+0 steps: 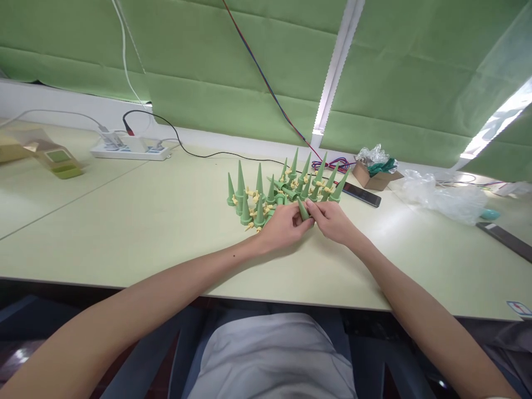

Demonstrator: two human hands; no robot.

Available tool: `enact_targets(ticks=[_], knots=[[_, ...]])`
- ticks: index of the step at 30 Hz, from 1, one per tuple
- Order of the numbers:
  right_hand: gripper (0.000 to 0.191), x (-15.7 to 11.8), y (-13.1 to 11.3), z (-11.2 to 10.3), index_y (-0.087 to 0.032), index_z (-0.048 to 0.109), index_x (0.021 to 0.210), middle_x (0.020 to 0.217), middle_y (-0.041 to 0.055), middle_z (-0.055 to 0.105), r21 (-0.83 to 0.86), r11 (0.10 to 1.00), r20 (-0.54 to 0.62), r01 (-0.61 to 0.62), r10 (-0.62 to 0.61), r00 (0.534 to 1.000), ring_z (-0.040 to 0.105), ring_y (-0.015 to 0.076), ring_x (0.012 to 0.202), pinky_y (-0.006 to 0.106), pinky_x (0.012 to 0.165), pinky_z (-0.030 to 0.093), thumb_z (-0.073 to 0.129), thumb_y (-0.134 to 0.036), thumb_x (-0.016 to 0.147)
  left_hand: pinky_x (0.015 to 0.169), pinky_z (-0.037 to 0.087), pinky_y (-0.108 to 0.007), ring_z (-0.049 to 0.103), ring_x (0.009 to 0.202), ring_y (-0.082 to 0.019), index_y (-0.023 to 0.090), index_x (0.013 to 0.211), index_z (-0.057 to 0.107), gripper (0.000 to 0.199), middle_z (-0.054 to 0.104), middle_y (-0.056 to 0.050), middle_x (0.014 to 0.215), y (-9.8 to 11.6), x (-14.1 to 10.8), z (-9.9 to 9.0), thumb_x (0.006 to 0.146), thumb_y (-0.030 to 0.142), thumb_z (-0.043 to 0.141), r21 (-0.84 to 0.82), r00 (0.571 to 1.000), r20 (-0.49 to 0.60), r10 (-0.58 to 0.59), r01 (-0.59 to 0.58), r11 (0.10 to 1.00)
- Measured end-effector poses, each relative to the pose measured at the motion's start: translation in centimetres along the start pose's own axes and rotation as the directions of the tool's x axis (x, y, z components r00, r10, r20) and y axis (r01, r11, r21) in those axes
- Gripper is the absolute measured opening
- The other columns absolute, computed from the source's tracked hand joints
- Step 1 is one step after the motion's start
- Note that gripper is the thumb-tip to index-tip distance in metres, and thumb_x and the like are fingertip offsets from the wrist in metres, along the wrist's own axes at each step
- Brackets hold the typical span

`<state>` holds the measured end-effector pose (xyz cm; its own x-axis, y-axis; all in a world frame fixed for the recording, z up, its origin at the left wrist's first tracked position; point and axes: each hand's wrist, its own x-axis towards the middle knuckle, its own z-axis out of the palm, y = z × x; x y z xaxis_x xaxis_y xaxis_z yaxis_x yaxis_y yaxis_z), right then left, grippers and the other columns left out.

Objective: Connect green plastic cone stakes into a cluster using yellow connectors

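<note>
A small green cone (303,209) is pinched in my left hand (285,226), its tip pointing up and to the left. My right hand (331,220) meets the left one at the cone's base, thumb and fingers closed there; whether it grips the cone or a small piece on it is hidden. Just beyond both hands stand several green cones (240,185) with pointed tips and wider round bases. Small yellow pieces (250,192) are attached around or lie among them. A few cones lie on their sides in the middle of the group, partly covered by my hands.
Behind the cones lie a phone (361,195), coiled red and blue wires (338,164) and a cardboard box (372,176) holding plastic. Clear plastic bags (444,199) are at the right. A power strip (131,151) and a small carton (60,160) sit at the left.
</note>
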<state>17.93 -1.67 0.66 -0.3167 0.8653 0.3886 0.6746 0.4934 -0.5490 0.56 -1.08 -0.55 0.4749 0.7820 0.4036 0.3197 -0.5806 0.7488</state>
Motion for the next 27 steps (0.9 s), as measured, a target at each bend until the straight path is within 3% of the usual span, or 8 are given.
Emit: enact_targets(ticks=[27], knots=[[0.05,-0.04,-0.34,-0.44,-0.023,0.03,0.059,0.05,-0.0019,0.038,-0.145,0.988,0.109,-0.06,0.077,0.991,0.035,0.0137,0.05,0.032,0.058,0.026,0.031,-0.042,0.106,0.052,0.031,-0.03,0.045,0.05,-0.012,0.021,0.063,0.044,0.032,0.049,0.003,0.051,-0.79,0.33,0.31,0.089,0.032,0.058,0.108,0.997,0.081,-0.008,-0.001,0.994]])
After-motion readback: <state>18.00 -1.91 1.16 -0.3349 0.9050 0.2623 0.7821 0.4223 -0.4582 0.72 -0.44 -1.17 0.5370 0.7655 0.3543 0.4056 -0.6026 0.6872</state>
